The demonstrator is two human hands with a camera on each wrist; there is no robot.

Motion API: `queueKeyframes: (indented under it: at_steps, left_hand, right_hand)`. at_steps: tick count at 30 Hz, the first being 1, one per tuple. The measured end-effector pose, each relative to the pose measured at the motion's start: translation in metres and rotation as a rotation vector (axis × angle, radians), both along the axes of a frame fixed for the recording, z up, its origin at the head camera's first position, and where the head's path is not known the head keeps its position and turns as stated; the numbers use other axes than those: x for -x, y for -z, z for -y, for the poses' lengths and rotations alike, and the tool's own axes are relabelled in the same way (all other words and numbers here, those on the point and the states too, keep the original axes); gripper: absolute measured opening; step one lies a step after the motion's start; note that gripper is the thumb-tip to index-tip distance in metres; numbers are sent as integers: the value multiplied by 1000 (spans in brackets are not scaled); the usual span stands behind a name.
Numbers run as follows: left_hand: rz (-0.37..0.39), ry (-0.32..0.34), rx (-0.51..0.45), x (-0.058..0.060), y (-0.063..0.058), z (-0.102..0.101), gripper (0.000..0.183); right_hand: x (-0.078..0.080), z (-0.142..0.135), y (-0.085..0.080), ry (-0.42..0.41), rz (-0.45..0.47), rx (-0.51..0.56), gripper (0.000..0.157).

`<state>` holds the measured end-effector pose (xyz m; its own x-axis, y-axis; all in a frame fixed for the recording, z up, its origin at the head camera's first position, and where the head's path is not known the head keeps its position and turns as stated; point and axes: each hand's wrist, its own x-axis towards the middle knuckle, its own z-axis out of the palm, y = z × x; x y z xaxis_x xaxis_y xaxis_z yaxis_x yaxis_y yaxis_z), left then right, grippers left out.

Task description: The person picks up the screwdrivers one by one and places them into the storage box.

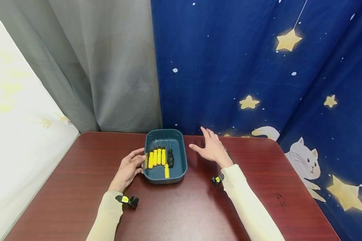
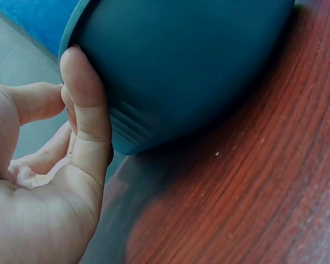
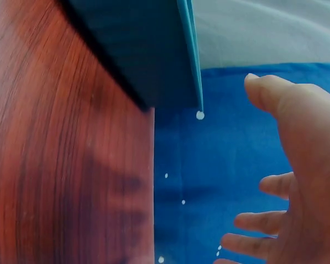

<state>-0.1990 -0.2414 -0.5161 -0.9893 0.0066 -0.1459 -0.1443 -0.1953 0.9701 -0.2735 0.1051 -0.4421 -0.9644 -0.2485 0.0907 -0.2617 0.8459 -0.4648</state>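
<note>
A dark teal plastic bin [image 1: 181, 174] sits on the table, tools lying inside it. Several screwdrivers [image 1: 159, 156] with yellow handles and dark collars lie side by side, shafts toward the far wall. Beside them is a black-handled screwdriver [image 1: 170, 158], and a smaller yellow handle [image 1: 167, 171] lies nearer. A yellowish-brown piece [image 1: 146, 161] along the left wall is partly hidden. My left hand [image 1: 128, 170] holds the bin's left rim, thumb and curled fingers at its edge. To the right of the bin, my right hand [image 1: 212, 149] hovers empty, fingers spread.
The reddish-brown wooden table [image 1: 175, 214] ends just behind the bin. A grey curtain [image 1: 123, 67] and a blue starry curtain [image 1: 214, 67] hang along its far edge. Black wrist cameras [image 1: 134, 202] are strapped to both sleeves.
</note>
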Motion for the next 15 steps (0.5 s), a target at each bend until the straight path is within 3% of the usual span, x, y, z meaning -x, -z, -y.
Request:
queueKeyframes:
  at_steps: [15]
  left_hand:
    - [-13, 0, -8, 0, 2, 0, 57]
  right_hand:
    - [9, -31, 11, 87, 80, 11, 97]
